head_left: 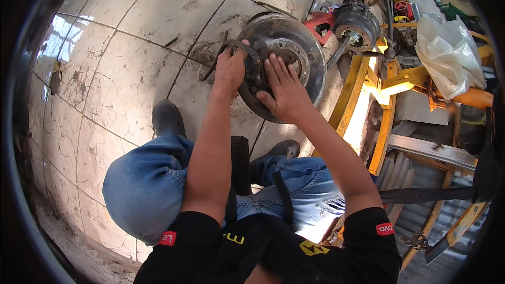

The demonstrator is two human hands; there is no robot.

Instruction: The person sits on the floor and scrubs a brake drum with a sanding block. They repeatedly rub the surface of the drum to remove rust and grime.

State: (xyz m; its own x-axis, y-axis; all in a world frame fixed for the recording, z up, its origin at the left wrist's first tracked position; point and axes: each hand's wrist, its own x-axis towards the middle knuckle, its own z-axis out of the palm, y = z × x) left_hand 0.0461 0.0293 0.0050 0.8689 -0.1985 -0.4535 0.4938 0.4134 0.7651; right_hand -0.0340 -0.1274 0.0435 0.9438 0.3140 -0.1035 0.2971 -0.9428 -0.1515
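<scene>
A dark steel wheel rim [314, 55] with a ring of bolt holes lies flat on the tiled floor in front of me. My left hand [230, 71] is closed around a curved dark metal piece, which looks like a brake shoe [209, 68], over the rim's left side. Its lower part and the grip underneath are hidden by the hand. With fingers stretched out, my right hand [286, 92] lies over the middle of the rim, next to the dark metal parts there. Whether its fingertips press on the hub or on the rim, I cannot tell.
Beyond the rim stand a red jack-like stand [319, 25] and a greasy axle housing [356, 26]. Yellow steel beams [350, 94] run along the right. A clear plastic bag [447, 55] hangs there. My shoes [168, 117] are close to the rim.
</scene>
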